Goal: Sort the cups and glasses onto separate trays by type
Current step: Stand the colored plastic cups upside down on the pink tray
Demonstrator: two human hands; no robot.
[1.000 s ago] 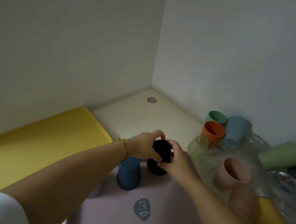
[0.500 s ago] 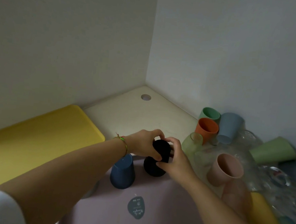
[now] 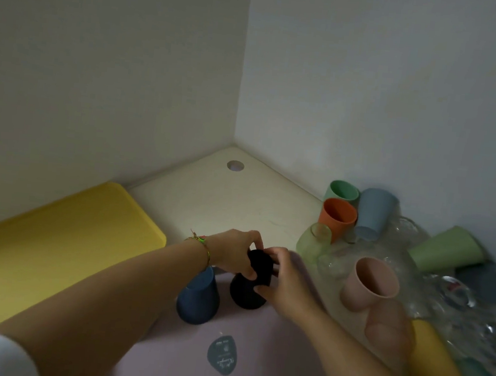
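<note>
Your left hand (image 3: 233,253) and right hand (image 3: 287,282) are both gripping the black cup (image 3: 258,265), standing at the tray's (image 3: 268,358) far end. Judgement: you are placing it. The next move is calling for a clean release, then the pile (image 3: 386,257) right of the tray.

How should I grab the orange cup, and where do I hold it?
Hold the orange cup by its wall just under the rim, coming from above and the left. Its open mouth faces up and tips a little toward you. The green cup sits close behind it and the blue cup on its right, so the left looks freest.
</note>
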